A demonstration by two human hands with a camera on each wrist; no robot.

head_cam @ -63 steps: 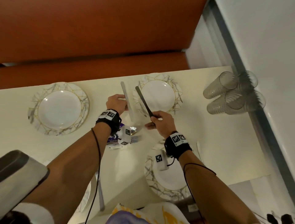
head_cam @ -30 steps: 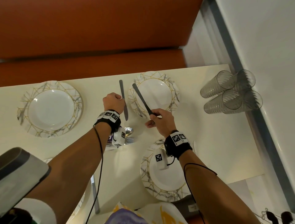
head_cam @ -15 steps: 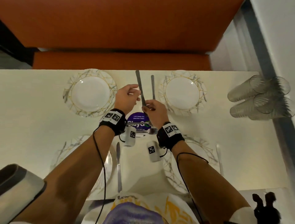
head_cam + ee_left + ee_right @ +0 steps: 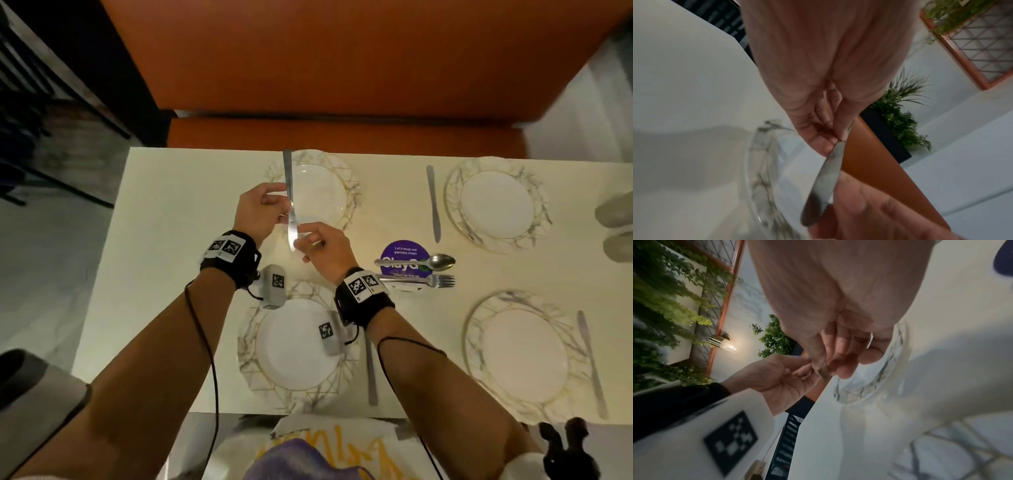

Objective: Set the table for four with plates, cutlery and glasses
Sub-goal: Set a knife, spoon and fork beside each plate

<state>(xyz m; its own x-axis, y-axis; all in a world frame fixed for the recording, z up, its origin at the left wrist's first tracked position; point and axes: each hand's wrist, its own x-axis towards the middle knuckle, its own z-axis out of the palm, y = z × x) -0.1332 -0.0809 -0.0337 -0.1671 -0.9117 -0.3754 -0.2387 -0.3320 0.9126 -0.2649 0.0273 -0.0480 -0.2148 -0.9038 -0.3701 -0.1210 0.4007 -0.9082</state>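
Over far-left plate (image 4: 318,192) | left hand (image 4: 258,214) pinches knife (image 4: 289,192) midway | right hand (image 4: 322,248) pinches blade end

- Four white plates with gold-veined rims sat on the table: far left (image 4: 320,197), far right (image 4: 496,205), near left (image 4: 294,346), near right (image 4: 520,351).
- A knife (image 4: 290,202) was held above the far left plate's left edge.
- Knives lay beside the other plates (image 4: 433,205) (image 4: 370,370) (image 4: 591,363).
- A spoon (image 4: 421,262) and fork (image 4: 421,281) lay mid-table.
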